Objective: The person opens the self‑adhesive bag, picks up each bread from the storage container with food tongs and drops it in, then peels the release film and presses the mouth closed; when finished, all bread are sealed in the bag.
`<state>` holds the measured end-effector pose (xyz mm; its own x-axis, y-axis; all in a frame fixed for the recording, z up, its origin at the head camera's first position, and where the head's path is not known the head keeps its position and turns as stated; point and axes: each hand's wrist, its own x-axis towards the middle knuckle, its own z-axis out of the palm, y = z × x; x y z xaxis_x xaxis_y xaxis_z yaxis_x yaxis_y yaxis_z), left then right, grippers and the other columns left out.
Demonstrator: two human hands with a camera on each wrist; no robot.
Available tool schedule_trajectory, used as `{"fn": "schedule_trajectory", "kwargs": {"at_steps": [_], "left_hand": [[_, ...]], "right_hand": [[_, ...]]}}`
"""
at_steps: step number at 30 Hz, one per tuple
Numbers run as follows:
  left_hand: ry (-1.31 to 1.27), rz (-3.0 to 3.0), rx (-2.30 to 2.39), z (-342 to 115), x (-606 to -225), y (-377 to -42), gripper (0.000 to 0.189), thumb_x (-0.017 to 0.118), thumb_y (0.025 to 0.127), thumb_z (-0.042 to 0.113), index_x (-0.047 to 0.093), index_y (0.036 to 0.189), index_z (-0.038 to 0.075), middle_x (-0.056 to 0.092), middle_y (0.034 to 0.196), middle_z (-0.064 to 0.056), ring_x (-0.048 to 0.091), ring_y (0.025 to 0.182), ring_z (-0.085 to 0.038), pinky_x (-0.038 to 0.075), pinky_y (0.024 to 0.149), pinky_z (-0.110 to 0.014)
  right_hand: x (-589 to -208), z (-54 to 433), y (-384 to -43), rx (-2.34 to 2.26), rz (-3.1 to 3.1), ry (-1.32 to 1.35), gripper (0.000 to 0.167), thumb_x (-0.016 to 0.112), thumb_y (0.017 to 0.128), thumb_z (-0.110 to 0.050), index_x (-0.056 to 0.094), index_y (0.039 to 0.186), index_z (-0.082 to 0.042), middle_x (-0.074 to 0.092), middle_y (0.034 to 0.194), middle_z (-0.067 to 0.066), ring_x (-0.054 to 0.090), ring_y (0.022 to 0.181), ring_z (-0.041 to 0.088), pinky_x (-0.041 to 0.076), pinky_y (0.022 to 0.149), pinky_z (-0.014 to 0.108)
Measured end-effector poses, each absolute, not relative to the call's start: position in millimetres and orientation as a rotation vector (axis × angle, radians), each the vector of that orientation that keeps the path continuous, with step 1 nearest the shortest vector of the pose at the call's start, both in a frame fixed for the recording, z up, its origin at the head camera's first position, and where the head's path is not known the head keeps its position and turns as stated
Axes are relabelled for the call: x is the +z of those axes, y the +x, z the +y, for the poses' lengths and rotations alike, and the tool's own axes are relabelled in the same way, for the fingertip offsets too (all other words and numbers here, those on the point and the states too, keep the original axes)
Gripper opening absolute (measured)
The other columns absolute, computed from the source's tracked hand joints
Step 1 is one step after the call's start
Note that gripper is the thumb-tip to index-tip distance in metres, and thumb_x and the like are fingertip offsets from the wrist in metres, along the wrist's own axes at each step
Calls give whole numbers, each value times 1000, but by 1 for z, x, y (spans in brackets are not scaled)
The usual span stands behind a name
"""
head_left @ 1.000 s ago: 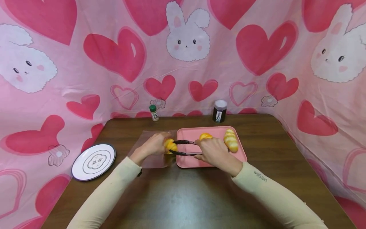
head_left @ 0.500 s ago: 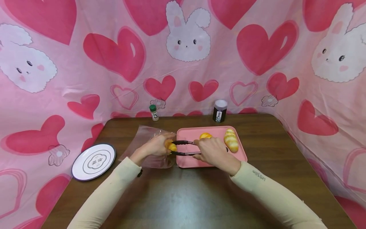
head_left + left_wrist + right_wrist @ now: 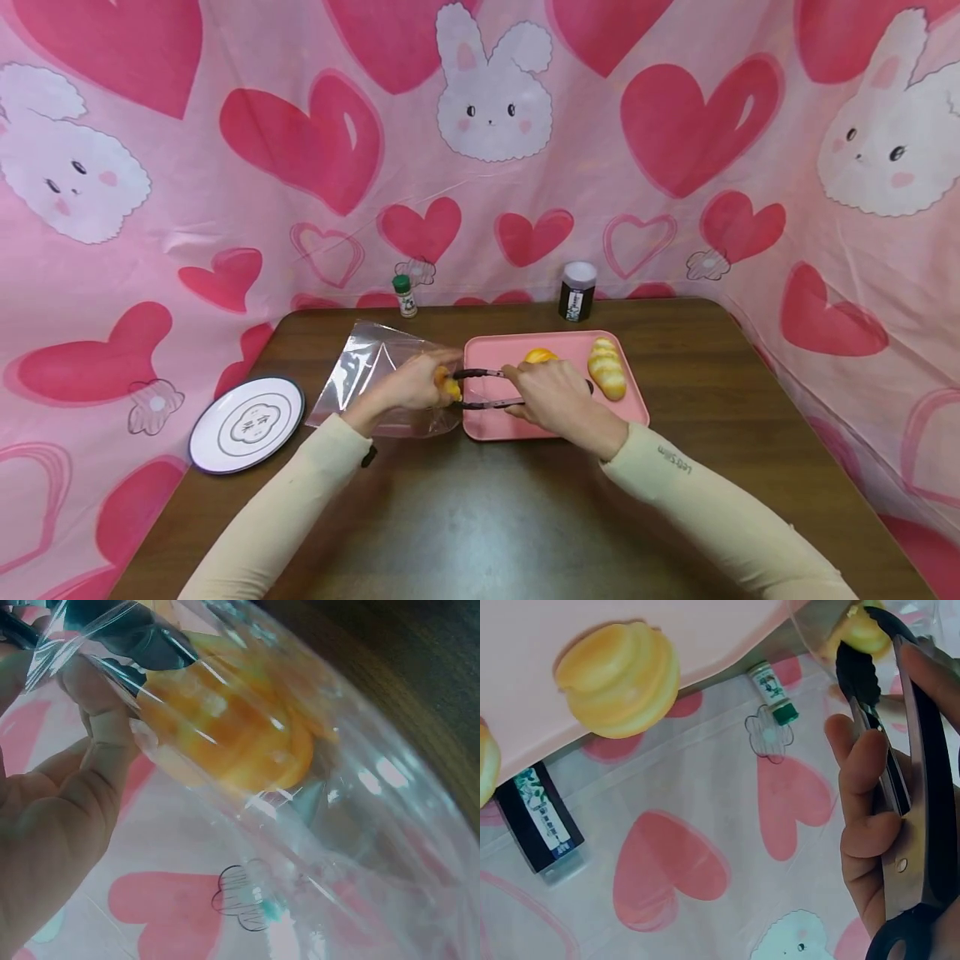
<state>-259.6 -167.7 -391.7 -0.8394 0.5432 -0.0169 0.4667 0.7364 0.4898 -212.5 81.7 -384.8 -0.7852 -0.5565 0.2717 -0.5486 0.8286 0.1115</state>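
My left hand [image 3: 408, 385] pinches the edge of a clear plastic bag [image 3: 351, 363] at its mouth, left of the pink tray [image 3: 491, 427]. An orange-yellow bread roll [image 3: 225, 724] shows through the film in the left wrist view, with the dark tips of the tongs [image 3: 154, 645] at it. My right hand [image 3: 558, 404] grips those black-and-metal tongs over the tray, their arms pointing left into the bag's mouth. On the tray, another round bread roll [image 3: 619, 679] sits partly behind the right hand in the head view, and a long pale-yellow loaf [image 3: 606, 369] lies at the right.
A white plate [image 3: 206, 437] with a dark rim stands at the left of the wooden table [image 3: 480, 517]. Along the back are a small green-capped shaker [image 3: 405, 297] and a dark jar [image 3: 576, 298] with a pale lid. A pink patterned cloth [image 3: 585, 200] hangs around the table.
The bread roll and the tong tips have gone deeper behind the left hand into the bag. The bag's far end has lifted and spread up and to the left. The right hand has shifted slightly left.
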Motion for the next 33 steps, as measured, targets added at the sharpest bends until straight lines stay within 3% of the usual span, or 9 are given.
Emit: {"fn": "schedule_trajectory", "kwargs": {"at_steps": [4, 6, 14, 18, 21, 27, 33], "left_hand": [[828, 2767, 759, -168, -391, -260, 77, 74, 71, 7, 50, 144, 2, 59, 140, -18, 61, 98, -25, 53, 92, -44], [821, 2779, 748, -169, -391, -259, 78, 73, 71, 7, 50, 144, 1, 56, 145, -17, 60, 107, -27, 50, 100, -45], [642, 2852, 555, -172, -387, -256, 75, 78, 74, 6, 53, 144, 10, 48, 154, -11, 55, 129, -35, 50, 104, -51], [565, 2839, 455, -172, -383, -255, 57, 76, 77, 8, 65, 133, 12, 63, 136, -10, 64, 105, -28, 56, 95, -45], [580, 2829, 381, -172, -383, -255, 49, 73, 78, 8, 69, 127, 11, 72, 118, -9, 61, 86, -21, 59, 88, -41], [618, 2851, 287, -171, -384, -255, 48, 70, 81, 7, 68, 129, 10, 72, 114, -9, 60, 82, -20, 59, 86, -41], [623, 2915, 224, -170, -386, -257, 33, 72, 81, 12, 70, 113, 8, 67, 88, -7, 56, 69, -22, 57, 67, -40]], "right_hand": [[-388, 86, -215, -3, -2714, 836, 48, 83, 74, -52, 70, 109, -21, 68, 77, -2, 56, 57, 17, 38, 41, 31], [-390, 87, -217, 48, -2748, 821, 51, 83, 74, -53, 71, 112, -22, 69, 78, -2, 57, 61, 17, 39, 42, 32], [-395, 93, -221, 112, -2822, 796, 56, 82, 75, -54, 71, 120, -23, 71, 85, -3, 50, 58, 15, 37, 42, 28], [-398, 94, -221, 89, -2819, 788, 55, 82, 74, -54, 71, 119, -25, 71, 85, -5, 49, 57, 14, 34, 40, 28], [-400, 94, -222, 78, -2836, 777, 55, 83, 73, -54, 72, 118, -25, 69, 81, -5, 48, 57, 15, 34, 39, 28], [-401, 93, -223, 85, -2907, 729, 59, 85, 71, -53, 72, 120, -22, 70, 85, -2, 48, 58, 16, 35, 41, 26], [-400, 92, -224, 105, -2964, 698, 60, 85, 71, -53, 72, 119, -20, 70, 88, -1, 50, 62, 17, 38, 43, 26]]}}
